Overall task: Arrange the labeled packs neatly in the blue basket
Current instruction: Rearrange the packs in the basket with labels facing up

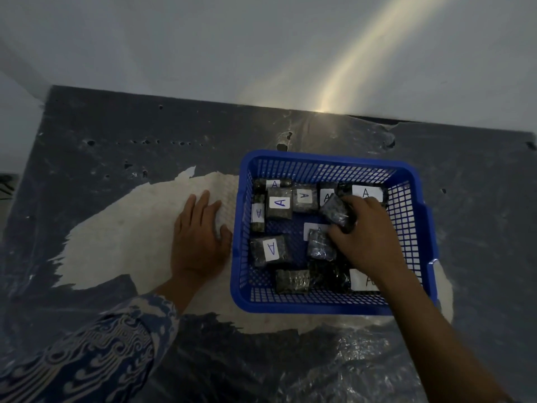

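Right hand point(367, 231) is inside the blue basket point(331, 304), fingers clasped on one dark pack point(337, 211) tilted above the basket floor; I note a second pack point(319, 245) touching the thumb side. Left hand point(197, 237) lies flat and released on the surface point(122, 239), just beside the basket's left wall. The other packs, white "A" labels showing, lie loosely across the basket floor, several along its far wall.
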Demonstrator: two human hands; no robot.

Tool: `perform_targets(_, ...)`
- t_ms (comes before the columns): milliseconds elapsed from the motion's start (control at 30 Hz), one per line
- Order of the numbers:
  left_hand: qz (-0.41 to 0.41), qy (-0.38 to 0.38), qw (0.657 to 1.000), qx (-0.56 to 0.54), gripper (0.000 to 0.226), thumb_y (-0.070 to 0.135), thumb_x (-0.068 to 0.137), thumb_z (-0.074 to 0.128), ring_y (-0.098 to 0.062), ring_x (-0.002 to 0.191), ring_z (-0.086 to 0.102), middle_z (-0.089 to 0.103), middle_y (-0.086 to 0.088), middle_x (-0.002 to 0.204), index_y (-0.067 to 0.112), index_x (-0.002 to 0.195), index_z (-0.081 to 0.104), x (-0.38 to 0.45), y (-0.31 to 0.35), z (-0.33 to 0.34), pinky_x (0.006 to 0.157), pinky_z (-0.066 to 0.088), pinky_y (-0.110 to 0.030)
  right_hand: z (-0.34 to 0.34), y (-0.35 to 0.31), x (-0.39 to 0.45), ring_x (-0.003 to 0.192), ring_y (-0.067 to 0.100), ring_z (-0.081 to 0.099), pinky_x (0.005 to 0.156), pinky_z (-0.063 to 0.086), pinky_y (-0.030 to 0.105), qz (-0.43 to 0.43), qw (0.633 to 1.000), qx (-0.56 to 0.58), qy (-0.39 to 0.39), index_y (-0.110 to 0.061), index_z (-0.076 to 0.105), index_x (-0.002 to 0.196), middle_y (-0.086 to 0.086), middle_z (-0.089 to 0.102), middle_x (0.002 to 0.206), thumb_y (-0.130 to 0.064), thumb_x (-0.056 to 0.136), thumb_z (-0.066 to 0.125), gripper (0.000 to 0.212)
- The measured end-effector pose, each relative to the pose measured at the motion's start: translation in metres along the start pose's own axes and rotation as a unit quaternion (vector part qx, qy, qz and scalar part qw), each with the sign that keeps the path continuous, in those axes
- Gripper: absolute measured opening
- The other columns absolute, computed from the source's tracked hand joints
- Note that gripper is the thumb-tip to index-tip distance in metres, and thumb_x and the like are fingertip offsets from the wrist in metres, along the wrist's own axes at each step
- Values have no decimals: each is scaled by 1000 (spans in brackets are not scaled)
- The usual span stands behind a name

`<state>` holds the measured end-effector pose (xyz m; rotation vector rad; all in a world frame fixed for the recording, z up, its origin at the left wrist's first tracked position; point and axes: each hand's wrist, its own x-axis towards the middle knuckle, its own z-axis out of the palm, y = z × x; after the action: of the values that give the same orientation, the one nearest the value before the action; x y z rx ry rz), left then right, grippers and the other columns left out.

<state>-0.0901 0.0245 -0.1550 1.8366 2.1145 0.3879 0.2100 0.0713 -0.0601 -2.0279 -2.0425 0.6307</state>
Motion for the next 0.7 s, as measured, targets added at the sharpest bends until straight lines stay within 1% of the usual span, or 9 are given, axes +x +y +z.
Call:
perform_targets(67, 0, -4, 1000, 1, 60, 46, 96, 31, -28, 151, 19, 31, -9, 161, 15, 145, 45, 1, 0, -1, 120, 21, -50, -9, -1, -2, 84, 4, 65, 63, 54, 22, 50, 984, 161, -54, -40, 56, 111, -15, 65, 97, -56, 78, 63, 37)
perform_targets(100, 0, -4, 1000, 0, 60, 46, 96, 32, -29, 151, 19, 31, -9, 161, 15, 145, 45, 0, 0, -2, 120, 21, -50, -10, -2, -2, 78, 3, 68, 60, 57, 26, 86, 966, 225, -100, -42, 60, 101, -14, 68, 91, -62, 78, 56, 30)
perform_targets(167, -1, -3, 1000, -3, 60, 46, 96, 32, -29, 151, 20, 32, -10, 160, 14, 144, 46, -1, 0, -3, 120, 22, -51, -9, -4, -2, 72, 8, 71, 64, 59, 37, 151, 935, 271, -173, -36, 68, 90, -8, 74, 83, -58, 83, 50, 29)
perform_targets(267, -5, -7, 1000, -5, 62, 47, 95, 31, -29, 151, 20, 32, -10, 161, 13, 145, 46, -1, 2, -5, 120, 22, -52, -2, -6, 3, 65, 8, 70, 57, 53, 28, 153, 937, 236, -209, -32, 68, 94, -4, 74, 80, -51, 92, 54, 24)
perform_targets(333, -5, -9, 1000, -2, 61, 46, 95, 31, -29, 151, 20, 31, -10, 161, 13, 145, 46, -1, 3, -5, 120, 21, -51, 3, -10, 8, 58, 7, 67, 49, 47, 20, 135, 947, 219, -195, -27, 64, 94, -3, 72, 77, -54, 87, 63, 28)
perform_targets(400, -5, -10, 1000, 2, 60, 45, 95, 33, -29, 151, 19, 31, -10, 161, 13, 145, 45, -1, 3, -5, 120, 21, -50, 5, -15, 15, 56, 6, 64, 43, 44, 16, 122, 957, 196, -178, -25, 66, 87, -4, 71, 73, -54, 80, 72, 30)
perform_targets(500, -5, -9, 1000, 5, 60, 45, 95, 33, -29, 151, 20, 31, -10, 161, 13, 145, 45, -1, 2, -4, 120, 20, -50, 10, -26, 26, 62, 7, 63, 50, 48, 21, 95, 966, 145, -192, -22, 72, 82, -5, 71, 75, -47, 77, 78, 26)
perform_targets(633, -2, -10, 1000, 11, 61, 45, 95, 32, -29, 151, 20, 31, -11, 160, 13, 145, 46, 0, 2, -3, 121, 21, -49, 20, -40, 37, 78, 8, 61, 67, 47, 18, 58, 977, 81, -191, -15, 72, 104, 0, 71, 97, -39, 76, 82, 39)
perform_targets(700, -3, -10, 1000, 10, 60, 45, 95, 33, -29, 151, 20, 32, -10, 160, 13, 144, 46, 1, 2, -2, 120, 22, -50, 24, -41, 37, 77, 6, 57, 62, 42, 14, 58, 980, 82, -173, -16, 68, 103, -2, 66, 95, -36, 75, 83, 38)
